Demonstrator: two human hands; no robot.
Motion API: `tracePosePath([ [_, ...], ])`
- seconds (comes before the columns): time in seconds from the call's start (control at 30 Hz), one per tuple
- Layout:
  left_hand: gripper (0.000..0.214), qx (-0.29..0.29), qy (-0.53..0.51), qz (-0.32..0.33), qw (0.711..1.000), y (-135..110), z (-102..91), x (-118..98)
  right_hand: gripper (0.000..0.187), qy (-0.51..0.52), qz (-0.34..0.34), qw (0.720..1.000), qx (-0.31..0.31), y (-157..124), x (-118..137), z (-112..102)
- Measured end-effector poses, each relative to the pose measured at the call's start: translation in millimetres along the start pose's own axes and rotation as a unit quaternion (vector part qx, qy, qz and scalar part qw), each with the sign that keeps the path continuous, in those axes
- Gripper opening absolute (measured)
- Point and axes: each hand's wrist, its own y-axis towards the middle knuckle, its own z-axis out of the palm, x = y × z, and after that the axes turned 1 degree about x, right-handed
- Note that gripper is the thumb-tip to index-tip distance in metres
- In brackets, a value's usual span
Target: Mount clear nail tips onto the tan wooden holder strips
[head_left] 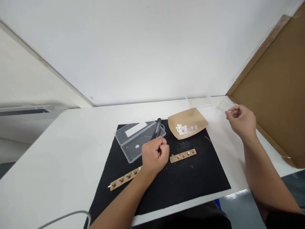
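Observation:
My left hand (156, 154) is closed in a fist over the black mat (181, 190). A black curved handle-like piece (156, 128) runs down behind it; whether the fist grips it is hidden. Beneath that wrist passes a tan strip (124, 179) with several metal bits and white pieces along it. A shorter tan strip (183, 156) of the same kind lies just right of the fist. Far right, my right hand (241, 122) has curled fingers, thumb against forefinger, at the edge of a clear plastic piece (225, 104). What lies between those fingers is too small to name.
An open clear plastic case (130, 154) with a white label lies on the mat. Behind the shorter strip, a brown paper tray (199, 116) holds small white pieces (181, 129). A clear box (199, 101) stands by the wall. Cardboard (274, 86) rises at right; a cable (69, 214) curves lower left.

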Motion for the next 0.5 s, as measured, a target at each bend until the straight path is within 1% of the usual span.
tracePosePath([
  [0.1, 0.024, 0.005, -0.010, -0.001, 1.000, 0.3, -0.9, 0.5, 0.028, -0.002, 0.042, 0.998, 0.037, -2.5, -5.4, -17.8],
  [0.17, 0.024, 0.007, -0.018, -0.003, 1.000, 0.3, -1.4, 0.2, 0.036, -0.022, 0.059, 0.997, 0.039, -10.6, -8.8, -30.5],
  [0.2, 0.025, 0.006, -0.021, -0.004, 1.000, 0.2, -1.7, -0.1, 0.038, -0.032, 0.050, 0.998, 0.015, -16.8, -10.9, -35.7],
  [0.23, 0.025, 0.006, -0.023, -0.004, 1.000, 0.2, -2.1, -0.5, 0.038, -0.045, 0.028, 0.999, -0.008, -24.2, -13.6, -39.5],
  [0.3, 0.025, 0.006, -0.025, -0.004, 1.000, 0.1, -3.0, -1.6, 0.038, -0.051, -0.012, 0.998, -0.016, -41.8, -21.7, -42.0],
  [0.33, 0.025, 0.005, -0.025, -0.002, 1.000, 0.0, -3.5, -2.2, 0.038, -0.032, -0.023, 0.999, -0.016, -51.3, -27.4, -40.9],
  [0.37, 0.025, 0.005, -0.025, -0.001, 1.000, -0.2, -3.8, -2.7, 0.037, 0.002, -0.033, 0.999, -0.030, -60.7, -34.3, -38.9],
  [0.43, 0.024, 0.006, -0.025, 0.002, 1.000, -0.7, -4.1, -3.6, 0.038, 0.057, -0.028, 0.995, -0.077, -77.6, -50.5, -34.1],
  [0.47, 0.024, 0.006, -0.026, 0.003, 1.000, -1.1, -4.0, -3.9, 0.038, 0.051, -0.020, 0.995, -0.084, -84.6, -58.9, -32.5],
  [0.5, 0.024, 0.006, -0.027, 0.003, 1.000, -1.4, -3.7, -4.0, 0.038, 0.025, -0.012, 0.997, -0.076, -90.5, -66.8, -31.9],
])
